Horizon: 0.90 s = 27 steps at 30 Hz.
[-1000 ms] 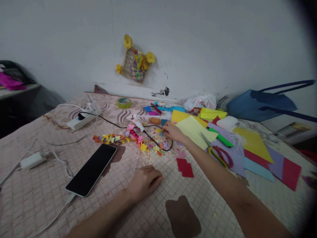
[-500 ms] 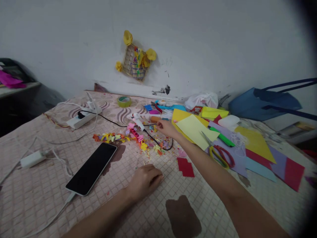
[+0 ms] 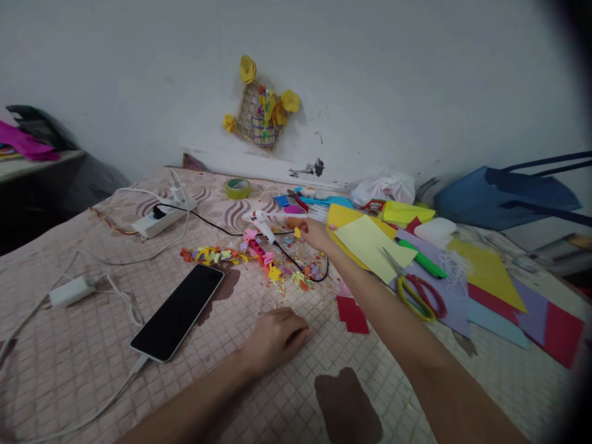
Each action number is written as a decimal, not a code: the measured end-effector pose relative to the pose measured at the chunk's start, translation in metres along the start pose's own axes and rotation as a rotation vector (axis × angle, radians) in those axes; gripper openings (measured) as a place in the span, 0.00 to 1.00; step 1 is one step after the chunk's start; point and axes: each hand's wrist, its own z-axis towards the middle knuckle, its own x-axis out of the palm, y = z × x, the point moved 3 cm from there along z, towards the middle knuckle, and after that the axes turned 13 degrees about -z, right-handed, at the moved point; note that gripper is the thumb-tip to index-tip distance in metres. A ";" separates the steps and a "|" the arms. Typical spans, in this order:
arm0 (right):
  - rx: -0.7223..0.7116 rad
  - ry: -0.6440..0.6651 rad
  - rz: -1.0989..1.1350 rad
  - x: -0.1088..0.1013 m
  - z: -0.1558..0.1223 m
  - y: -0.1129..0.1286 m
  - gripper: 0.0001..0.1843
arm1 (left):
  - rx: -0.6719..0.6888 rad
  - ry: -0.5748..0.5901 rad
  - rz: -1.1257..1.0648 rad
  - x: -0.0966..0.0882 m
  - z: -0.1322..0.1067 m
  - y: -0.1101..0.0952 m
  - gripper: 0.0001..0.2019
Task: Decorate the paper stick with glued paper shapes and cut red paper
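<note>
I see the right hand (image 3: 312,235) stretched over the cloth-covered surface (image 3: 83,351), toward the middle of its far edge. Thumb and finger are almost together, pinching one small yellow paper piece (image 3: 297,232) at their tips; it is too small for me to tell its pointing or long axis. Just beside it, on the side of the left edge, lies the white glue gun (image 3: 263,226): its handle slants away from the far edge. The left hand (image 3: 277,336) rests farther from that edge, fingers half curled; I cannot tell whether they cover something.
</note>
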 end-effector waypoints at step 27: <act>-0.140 -0.058 0.147 0.002 -0.003 0.007 0.13 | 0.004 -0.009 -0.012 0.000 0.000 0.000 0.11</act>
